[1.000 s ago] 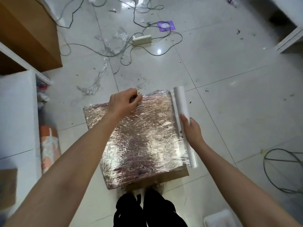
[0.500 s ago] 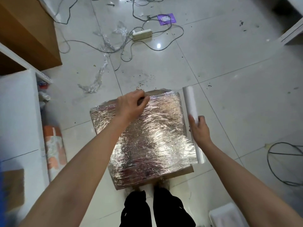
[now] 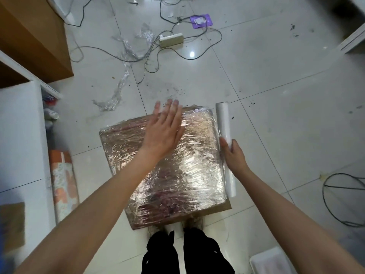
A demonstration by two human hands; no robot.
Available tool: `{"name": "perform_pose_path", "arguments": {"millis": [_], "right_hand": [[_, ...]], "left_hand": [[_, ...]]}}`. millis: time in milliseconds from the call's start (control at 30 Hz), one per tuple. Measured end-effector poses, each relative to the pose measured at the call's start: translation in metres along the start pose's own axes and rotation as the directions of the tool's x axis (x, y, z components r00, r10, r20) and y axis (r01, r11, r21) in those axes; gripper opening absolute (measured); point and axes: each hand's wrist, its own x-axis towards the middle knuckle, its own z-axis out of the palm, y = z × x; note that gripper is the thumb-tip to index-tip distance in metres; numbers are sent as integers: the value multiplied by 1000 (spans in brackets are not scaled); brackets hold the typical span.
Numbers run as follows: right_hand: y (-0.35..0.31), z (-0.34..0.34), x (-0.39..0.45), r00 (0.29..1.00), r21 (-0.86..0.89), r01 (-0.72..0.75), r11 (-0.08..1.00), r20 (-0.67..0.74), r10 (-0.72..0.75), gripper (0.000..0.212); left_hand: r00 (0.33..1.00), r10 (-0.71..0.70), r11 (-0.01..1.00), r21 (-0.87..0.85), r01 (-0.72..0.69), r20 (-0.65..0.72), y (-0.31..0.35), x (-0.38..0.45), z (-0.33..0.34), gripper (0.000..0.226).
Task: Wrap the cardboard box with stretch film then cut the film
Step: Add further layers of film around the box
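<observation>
lying flat on the floor, the cardboard box (image 3: 164, 167) is already sheathed in stretch film; the left hand (image 3: 164, 133) is spread open-palmed over its far top, blurred. the film roll (image 3: 225, 143) is gripped at mid-length by the right hand (image 3: 234, 157), its long axis set along the box's right edge, so the cut is judged to belong there.
</observation>
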Motion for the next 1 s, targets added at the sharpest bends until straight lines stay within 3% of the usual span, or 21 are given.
{"name": "perform_pose_path", "arguments": {"millis": [133, 400, 533, 667, 833, 1000], "right_hand": [[4, 1, 4, 999, 49, 35, 998, -15, -34, 45], [2, -3, 12, 998, 70, 57, 996, 15, -59, 43], [2, 3, 7, 997, 111, 63, 992, 34, -67, 62], [9, -5, 12, 998, 134, 54, 990, 28, -58, 48], [8, -6, 14, 991, 110, 78, 991, 98, -88, 36], [8, -3, 14, 987, 122, 95, 988, 118, -109, 33]], "left_hand": [[976, 217, 976, 28, -216, -17, 36, -9, 20, 61], [988, 146, 988, 52, -143, -44, 52, 0, 23, 58], [989, 125, 992, -18, -127, -83, 81, 20, 23, 62], [991, 113, 993, -19, -115, -72, 90, 32, 32, 63], [979, 108, 992, -48, -118, -172, 99, 15, 32, 59], [988, 114, 993, 8, -114, -108, 123, -32, 54, 62]]}}
